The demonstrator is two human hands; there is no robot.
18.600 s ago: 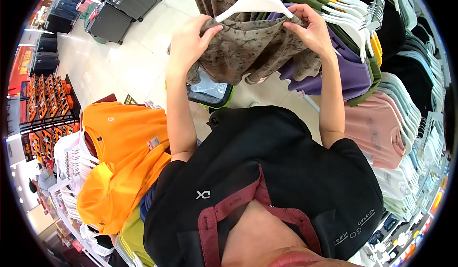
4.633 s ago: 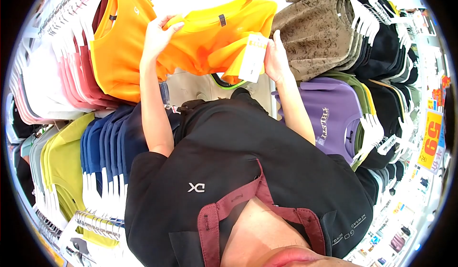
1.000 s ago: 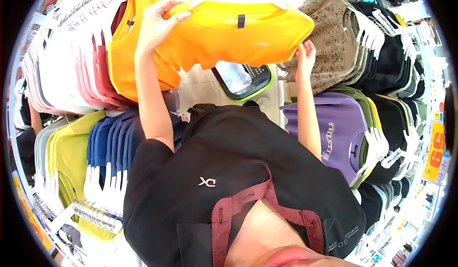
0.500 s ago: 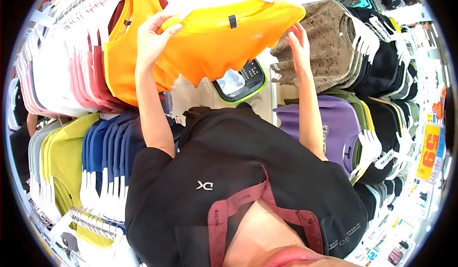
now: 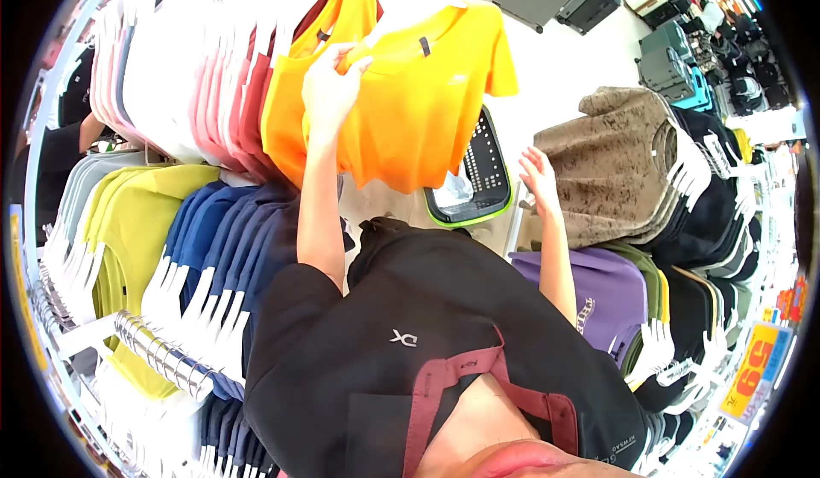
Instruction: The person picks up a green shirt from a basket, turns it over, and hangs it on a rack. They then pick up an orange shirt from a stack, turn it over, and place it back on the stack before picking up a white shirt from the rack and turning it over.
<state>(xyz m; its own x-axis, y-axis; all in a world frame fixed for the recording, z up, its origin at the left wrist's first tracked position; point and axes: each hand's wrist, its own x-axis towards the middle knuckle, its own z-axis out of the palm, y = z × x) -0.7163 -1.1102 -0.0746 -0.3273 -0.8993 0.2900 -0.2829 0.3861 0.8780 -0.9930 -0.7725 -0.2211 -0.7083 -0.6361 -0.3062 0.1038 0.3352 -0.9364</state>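
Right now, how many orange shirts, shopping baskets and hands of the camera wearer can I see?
Orange shirts: 2, the held shirt in the left hand and the racked shirt beside it.
Shopping basket: 1.
Wearer's hands: 2, the right hand open.
Total: 5.

Orange T-shirt (image 5: 427,102), hanging upright, apparently on white hanger
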